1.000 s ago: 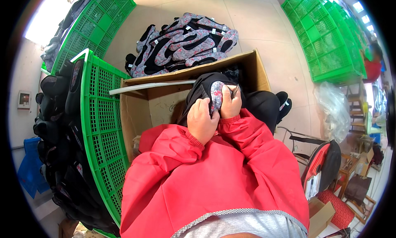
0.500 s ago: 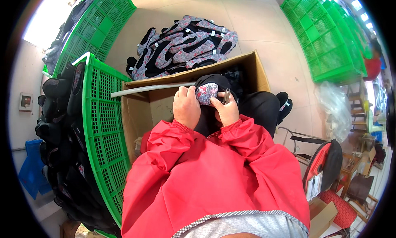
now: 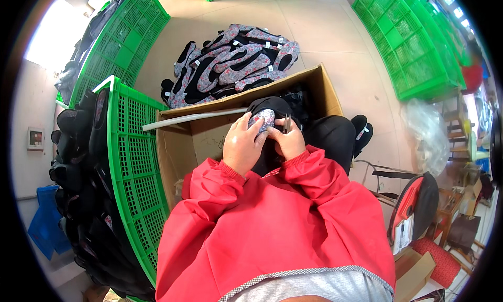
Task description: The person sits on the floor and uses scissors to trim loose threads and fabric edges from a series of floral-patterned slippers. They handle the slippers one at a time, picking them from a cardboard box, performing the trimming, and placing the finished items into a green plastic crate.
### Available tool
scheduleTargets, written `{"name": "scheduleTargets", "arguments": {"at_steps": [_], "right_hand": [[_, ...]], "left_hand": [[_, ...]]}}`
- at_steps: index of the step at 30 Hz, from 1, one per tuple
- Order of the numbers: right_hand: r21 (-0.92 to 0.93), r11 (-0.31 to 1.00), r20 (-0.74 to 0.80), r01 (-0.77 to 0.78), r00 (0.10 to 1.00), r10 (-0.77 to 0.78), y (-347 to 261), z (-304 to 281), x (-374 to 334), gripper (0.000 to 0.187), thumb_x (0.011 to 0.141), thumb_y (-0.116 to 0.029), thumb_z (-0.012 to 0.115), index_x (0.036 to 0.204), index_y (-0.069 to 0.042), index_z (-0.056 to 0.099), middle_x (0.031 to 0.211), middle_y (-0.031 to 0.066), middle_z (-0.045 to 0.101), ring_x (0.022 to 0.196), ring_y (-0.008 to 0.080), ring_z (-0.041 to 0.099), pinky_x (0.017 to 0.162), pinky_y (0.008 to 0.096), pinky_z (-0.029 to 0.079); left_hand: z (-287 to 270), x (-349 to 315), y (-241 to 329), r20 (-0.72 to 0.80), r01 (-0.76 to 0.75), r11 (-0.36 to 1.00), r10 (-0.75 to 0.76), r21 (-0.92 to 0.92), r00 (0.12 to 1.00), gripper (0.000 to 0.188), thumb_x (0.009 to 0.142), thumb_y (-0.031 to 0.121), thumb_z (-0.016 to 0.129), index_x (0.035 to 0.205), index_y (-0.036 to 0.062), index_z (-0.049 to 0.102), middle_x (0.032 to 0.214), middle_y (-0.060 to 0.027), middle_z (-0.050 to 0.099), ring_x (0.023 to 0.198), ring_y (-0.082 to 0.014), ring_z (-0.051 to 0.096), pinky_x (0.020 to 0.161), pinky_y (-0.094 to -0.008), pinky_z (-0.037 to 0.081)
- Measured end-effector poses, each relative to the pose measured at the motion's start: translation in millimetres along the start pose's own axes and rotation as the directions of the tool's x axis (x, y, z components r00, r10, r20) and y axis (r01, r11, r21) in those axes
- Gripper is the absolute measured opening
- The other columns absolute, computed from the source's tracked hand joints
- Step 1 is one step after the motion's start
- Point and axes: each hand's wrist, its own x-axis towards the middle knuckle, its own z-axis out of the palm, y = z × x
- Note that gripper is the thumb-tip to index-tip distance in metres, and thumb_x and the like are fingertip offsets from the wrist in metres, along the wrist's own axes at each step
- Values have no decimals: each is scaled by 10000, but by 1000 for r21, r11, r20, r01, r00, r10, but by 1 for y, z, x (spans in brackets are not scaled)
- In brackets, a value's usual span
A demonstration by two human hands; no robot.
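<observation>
A slipper (image 3: 268,115) with a grey-and-red floral face and black fabric around it is held above the open cardboard box, close to my knees. My left hand (image 3: 243,145) grips it from the left, the fingers lying over its floral face. On the other side, my right hand (image 3: 289,144) pinches the lower right edge with the thumb. Small metal thread snips (image 3: 286,123) are tucked in that same right hand, their points upward. The fingers beneath the slipper are hidden.
Beyond the cardboard box (image 3: 327,90), floral and black slippers (image 3: 230,63) lie heaped on the floor. A pale tube (image 3: 194,117) crosses the box's left corner. Green crates (image 3: 137,181) stand at left, with black slippers (image 3: 84,187) beside; another green crate (image 3: 401,45) stands far right.
My left hand has shifted slightly right and turned, its fingers now spread over the floral face instead of pinching the left edge. The right hand still keeps the snips.
</observation>
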Motion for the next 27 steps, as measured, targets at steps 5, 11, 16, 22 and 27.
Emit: {"name": "scheduleTargets", "arguments": {"at_steps": [5,11,16,22,27], "right_hand": [[118,959,237,-258,945,225,-50,-17,-6,323,925,8,532,1244,55,506,938,122,670,817,200,700,770,275,550],[-116,959,128,257,962,-242,-79,-64,17,293,869,-78,693,1131,13,599,1010,62,665,850,118,617,786,244,502],[-552,783,210,287,957,-202,-32,-70,31,409,745,-248,802,1027,-19,614,854,80,608,750,187,568,707,328,464],[-752,600,198,273,962,-189,-30,-41,26,216,752,-206,673,877,-45,600,827,190,612,799,385,592,705,442,478],[-768,548,262,331,943,-203,-41,-32,18,163,747,-157,630,879,-62,612,820,218,598,822,412,592,706,465,480]], "left_hand": [[2,-3,5,32,-42,991,38,127,999,336,821,235,708,1119,81,700,1250,-215,579,1104,-384,574,956,-433,464],[-6,-5,15,93,-67,970,47,232,995,356,811,297,718,1113,109,708,1279,-195,567,1136,-355,560,983,-426,443],[2,-8,12,79,-79,969,62,235,995,401,785,309,743,1129,105,703,1293,-177,555,1138,-342,558,961,-408,467],[19,-10,-8,-7,-90,958,95,272,995,393,796,257,736,1147,85,687,1309,-199,522,1146,-355,544,953,-404,477],[24,-1,-19,-41,-75,964,88,255,995,396,809,225,720,1169,67,668,1281,-226,516,1141,-379,534,957,-410,469]]}}
